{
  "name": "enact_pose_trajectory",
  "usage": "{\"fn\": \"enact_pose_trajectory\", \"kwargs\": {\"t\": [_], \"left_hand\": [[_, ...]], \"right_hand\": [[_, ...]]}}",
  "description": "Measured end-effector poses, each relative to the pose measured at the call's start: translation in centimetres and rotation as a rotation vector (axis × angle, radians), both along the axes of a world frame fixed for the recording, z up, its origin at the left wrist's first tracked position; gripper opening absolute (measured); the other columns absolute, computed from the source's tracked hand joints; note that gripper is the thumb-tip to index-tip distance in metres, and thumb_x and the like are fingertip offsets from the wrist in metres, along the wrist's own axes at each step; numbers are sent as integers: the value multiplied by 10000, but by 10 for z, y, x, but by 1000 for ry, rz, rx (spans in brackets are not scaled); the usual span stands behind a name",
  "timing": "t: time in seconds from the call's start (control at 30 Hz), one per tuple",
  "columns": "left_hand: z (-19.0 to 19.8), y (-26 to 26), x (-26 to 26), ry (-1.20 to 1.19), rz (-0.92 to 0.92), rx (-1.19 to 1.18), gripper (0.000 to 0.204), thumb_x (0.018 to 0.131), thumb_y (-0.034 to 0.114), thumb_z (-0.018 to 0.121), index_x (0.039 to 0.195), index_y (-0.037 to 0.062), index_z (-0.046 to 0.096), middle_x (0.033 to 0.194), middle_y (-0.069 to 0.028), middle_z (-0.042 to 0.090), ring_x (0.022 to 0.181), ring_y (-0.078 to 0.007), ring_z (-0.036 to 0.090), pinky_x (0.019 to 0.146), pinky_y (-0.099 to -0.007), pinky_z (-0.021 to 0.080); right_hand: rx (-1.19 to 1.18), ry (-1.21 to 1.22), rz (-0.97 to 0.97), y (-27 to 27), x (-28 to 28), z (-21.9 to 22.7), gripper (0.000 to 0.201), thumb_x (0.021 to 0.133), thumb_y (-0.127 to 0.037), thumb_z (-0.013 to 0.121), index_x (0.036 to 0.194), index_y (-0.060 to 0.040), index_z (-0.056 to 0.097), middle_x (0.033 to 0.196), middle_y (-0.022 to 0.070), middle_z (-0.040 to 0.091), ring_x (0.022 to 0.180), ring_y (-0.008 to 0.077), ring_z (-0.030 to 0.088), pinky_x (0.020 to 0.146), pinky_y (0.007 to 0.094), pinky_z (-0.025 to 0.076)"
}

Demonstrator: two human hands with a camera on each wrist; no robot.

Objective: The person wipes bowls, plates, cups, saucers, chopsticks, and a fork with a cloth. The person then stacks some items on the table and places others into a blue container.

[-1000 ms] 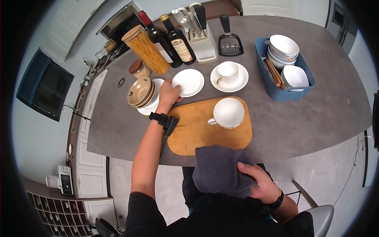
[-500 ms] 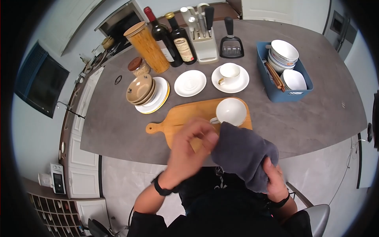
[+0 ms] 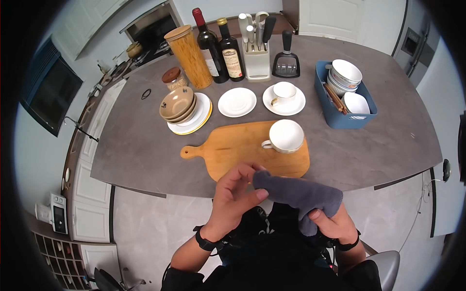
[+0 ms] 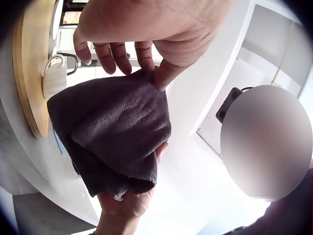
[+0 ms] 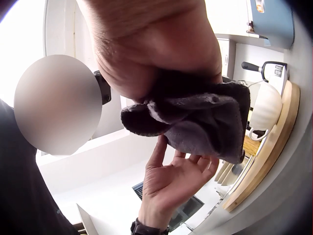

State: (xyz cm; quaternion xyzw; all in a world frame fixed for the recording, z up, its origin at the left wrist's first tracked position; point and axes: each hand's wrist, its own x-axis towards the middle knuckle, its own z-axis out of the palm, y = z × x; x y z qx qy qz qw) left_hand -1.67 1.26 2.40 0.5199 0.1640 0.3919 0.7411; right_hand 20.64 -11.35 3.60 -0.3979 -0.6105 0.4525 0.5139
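At near edge of smooth grey table [image 3: 145,155], dark grey plush cloth [image 3: 306,191] spans both hands. Your left hand [image 3: 235,195] pinches left corner; your right hand [image 3: 334,226] grips right end. Draw corner lightly taut, gather loose lower flap, keep clear of white round ceramic cup [image 3: 287,135] toward right on brown wooden board [image 3: 233,151].

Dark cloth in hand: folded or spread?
Folded over on itself, not spread: in the left wrist view, the cloth shows overlapping layers.

2 hands [image 3: 230,200] apart (thumbs [image 3: 253,198] inward)
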Motion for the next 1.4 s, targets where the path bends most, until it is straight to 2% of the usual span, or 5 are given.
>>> {"fn": "enact_pose_trajectory", "kwargs": {"t": [0.2,0.37,0.6,0.83,1.4], "left_hand": [[-7,-5,1,29,-49,-101,320,892,90,745,1183,6,644,1311,-99,565,1245,-213,535,1081,-381,404],[0,-3,5,-46,-102,-112,430,878,194,767,1239,-17,666,1392,-142,538,1318,-273,520,1123,-428,388],[7,9,-2,99,9,319,127,812,3,792,923,-2,731,1234,-178,664,1168,-275,623,1137,-470,358],[-1,0,6,147,229,310,128,832,-61,782,931,-49,701,1088,-183,699,967,-206,685,802,-294,543],[4,3,-1,154,137,370,121,797,-66,796,875,-46,706,1093,-165,715,980,-234,712,847,-322,558]], "right_hand": [[-53,-7,-44,6,-4,9,686,990,-470,625,1394,75,528,1461,236,535,1311,320,562,1073,420,438],[95,-251,3,16,11,7,546,960,-283,678,1395,28,568,1498,235,496,1286,400,580,1046,434,480],[41,-441,-335,9,5,6,500,880,-115,730,1361,-25,631,1231,165,612,1064,298,653,926,365,521],[-30,-211,-592,0,6,-19,298,849,-22,776,1145,-2,745,912,81,660,801,161,623,755,281,505],[-106,591,-344,0,3,-38,550,947,-31,704,1455,34,504,1058,65,735,954,82,658,873,225,485]]}}
